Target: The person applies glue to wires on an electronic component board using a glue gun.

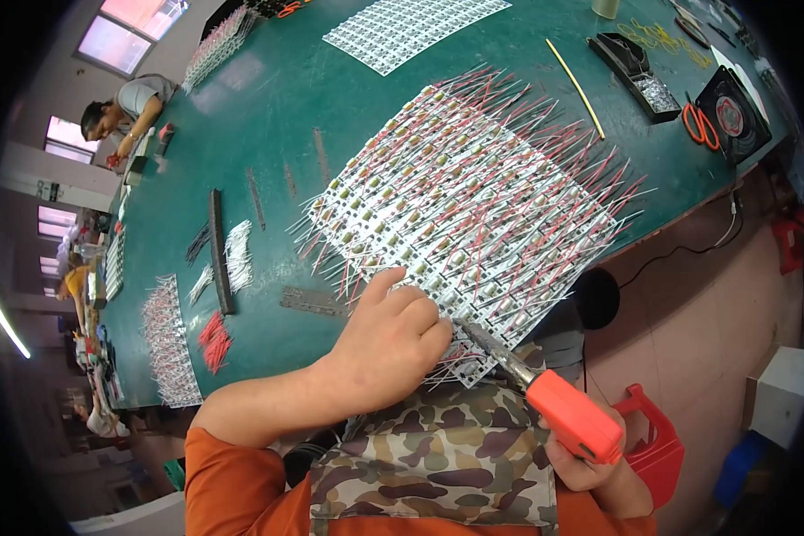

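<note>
Green desk (268, 121), person seated at the near edge in a camouflage apron (433, 451). Large white circuit-board panel (464, 214) lies aslant before them, its near corner reaching over the apron. Red and white wires bristle across it, fanning past the far right edge.

Right hand (573, 473): fingers clamped round the red handle of a soldering iron (576, 415). Its metal barrel slants up and left to the panel's near rows; whether the tip touches, I can't tell.

Left hand (393, 330): over the panel's near left edge, fingers curled, just beside the iron's tip. Can't tell whether they pinch anything; the knuckles hide it.

Left on the desk: dark bar (217, 250), white wires (239, 257) beside it, red wires (214, 342) nearer, then a smaller wired panel (171, 344). Far side: a second white panel (411, 31). Right: yellow stick (576, 89), black tray (648, 85), orange-handled scissors (701, 128). Beyond the desk's left side, a co-worker (138, 103) leans over, head bowed
</note>
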Tool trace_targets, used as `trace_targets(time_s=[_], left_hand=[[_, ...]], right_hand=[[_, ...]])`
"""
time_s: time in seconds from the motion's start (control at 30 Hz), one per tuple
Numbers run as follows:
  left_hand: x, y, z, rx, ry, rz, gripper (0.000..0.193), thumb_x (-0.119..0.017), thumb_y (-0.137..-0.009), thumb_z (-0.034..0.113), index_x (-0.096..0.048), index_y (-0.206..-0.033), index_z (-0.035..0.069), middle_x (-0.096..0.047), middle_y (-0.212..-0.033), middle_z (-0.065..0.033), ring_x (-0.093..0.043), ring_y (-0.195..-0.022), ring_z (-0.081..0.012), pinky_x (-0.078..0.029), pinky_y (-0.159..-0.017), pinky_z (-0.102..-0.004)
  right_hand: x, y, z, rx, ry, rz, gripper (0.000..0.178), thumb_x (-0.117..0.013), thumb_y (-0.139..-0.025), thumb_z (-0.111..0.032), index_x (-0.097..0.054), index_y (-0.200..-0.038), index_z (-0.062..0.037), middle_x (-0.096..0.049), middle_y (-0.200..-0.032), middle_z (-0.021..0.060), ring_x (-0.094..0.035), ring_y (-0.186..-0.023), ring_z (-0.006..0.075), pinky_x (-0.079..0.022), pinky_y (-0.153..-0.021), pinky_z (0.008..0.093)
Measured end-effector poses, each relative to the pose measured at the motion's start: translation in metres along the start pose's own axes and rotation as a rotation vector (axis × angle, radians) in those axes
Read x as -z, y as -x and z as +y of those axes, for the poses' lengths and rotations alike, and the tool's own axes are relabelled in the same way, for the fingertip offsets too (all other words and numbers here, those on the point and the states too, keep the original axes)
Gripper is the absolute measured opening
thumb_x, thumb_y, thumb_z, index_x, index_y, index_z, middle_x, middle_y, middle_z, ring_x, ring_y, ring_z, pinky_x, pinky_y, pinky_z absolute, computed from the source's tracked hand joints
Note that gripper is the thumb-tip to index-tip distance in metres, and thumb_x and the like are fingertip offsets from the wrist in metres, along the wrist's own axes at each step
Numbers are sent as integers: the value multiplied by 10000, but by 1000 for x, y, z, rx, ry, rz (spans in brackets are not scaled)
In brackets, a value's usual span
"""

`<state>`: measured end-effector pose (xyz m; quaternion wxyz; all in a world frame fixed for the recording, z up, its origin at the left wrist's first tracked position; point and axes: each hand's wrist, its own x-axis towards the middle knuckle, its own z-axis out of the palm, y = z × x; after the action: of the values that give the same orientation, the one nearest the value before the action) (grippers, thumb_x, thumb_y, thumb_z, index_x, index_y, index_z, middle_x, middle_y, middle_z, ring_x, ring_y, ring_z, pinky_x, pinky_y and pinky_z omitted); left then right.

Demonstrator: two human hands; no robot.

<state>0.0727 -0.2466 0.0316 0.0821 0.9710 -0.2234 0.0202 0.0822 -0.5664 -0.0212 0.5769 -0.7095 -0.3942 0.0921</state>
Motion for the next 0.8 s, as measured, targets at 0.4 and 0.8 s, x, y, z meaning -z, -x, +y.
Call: trace_targets(time_s=[0.4,0.8], left_hand=[[2,-2,1,7,-10,-57,232,-670,-740,94,-688,-972,80,-575,-870,-56,-605,-959,-261,-406,-1046,-533],[3,-3,1,11,-24,-82,243,-663,-728,81,-683,-970,80,-570,-871,-53,-601,-962,-258,-398,-1056,-531]], right_hand=[[-4,-11,-13,-132,-83,72,189,-657,-766,-20,-650,-950,26,-670,-856,123,-668,-724,279,-546,-667,352],[10,-9,-9,-53,-65,-32,609,-751,-756,-32,-498,-1292,109,-704,-1045,225,-747,-825,314,-601,-703,355]])
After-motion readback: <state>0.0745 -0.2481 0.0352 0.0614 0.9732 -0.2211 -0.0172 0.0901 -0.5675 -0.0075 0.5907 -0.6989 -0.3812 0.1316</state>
